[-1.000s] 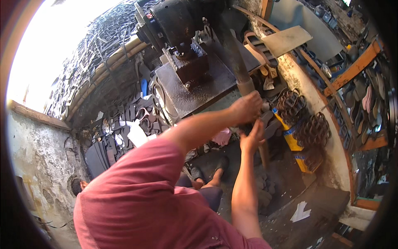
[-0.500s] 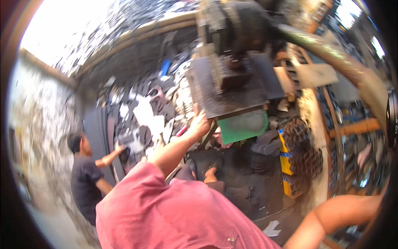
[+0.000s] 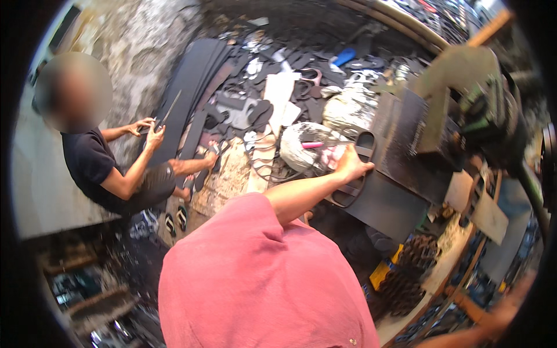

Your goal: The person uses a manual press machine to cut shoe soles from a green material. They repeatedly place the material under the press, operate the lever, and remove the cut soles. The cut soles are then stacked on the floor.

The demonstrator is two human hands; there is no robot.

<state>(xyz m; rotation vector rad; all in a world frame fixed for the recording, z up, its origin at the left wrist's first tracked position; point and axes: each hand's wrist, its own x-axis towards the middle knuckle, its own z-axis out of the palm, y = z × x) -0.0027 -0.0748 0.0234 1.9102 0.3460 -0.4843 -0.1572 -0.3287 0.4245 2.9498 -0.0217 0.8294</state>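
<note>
Just left of the press plate (image 3: 397, 159), the left hand (image 3: 351, 165) is clamped on a dark sole-shaped frame (image 3: 364, 152) reaching above and below the grip; a white bundle (image 3: 296, 152) lies left of it; far right, the right hand (image 3: 513, 304) blurs, its grip I cannot tell.

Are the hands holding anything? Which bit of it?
The left hand seems to hold a dark slotted loop by its middle, partly hidden by the fingers. The right hand is too blurred to tell.
</note>
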